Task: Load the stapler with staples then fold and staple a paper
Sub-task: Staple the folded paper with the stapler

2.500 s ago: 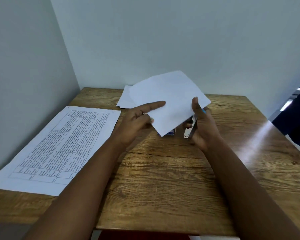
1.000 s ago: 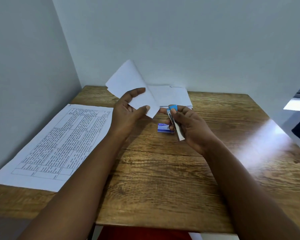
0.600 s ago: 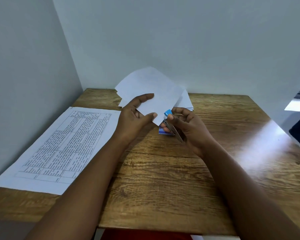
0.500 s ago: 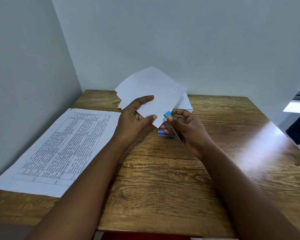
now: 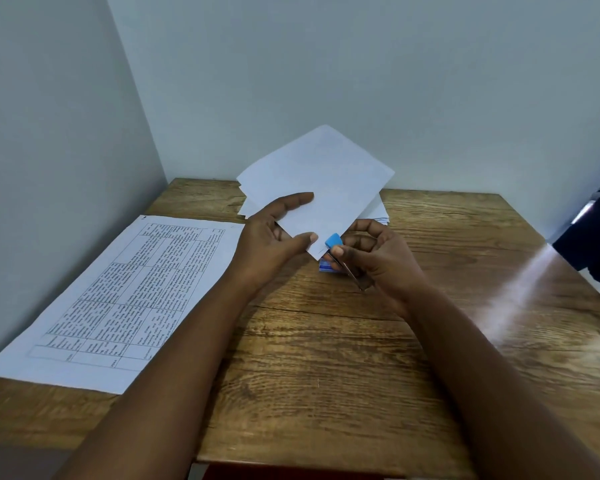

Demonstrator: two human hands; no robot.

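My left hand holds a folded white paper up above the table, thumb and fingers pinching its near-left edge. My right hand grips a small metal stapler with a blue tip. The stapler's mouth sits at the paper's lowest corner, and my thumb lies on top of it. Under the stapler a small blue staple box lies on the wooden table, partly hidden by my fingers.
A printed sheet with a table of text lies flat at the left, overhanging the table's front-left edge. A stack of white papers rests at the back near the wall. A dark object stands beyond the right edge.
The paper swung from the left back over the middle and its lower corner went into the stapler's mouth. My right hand turned the stapler toward the paper.
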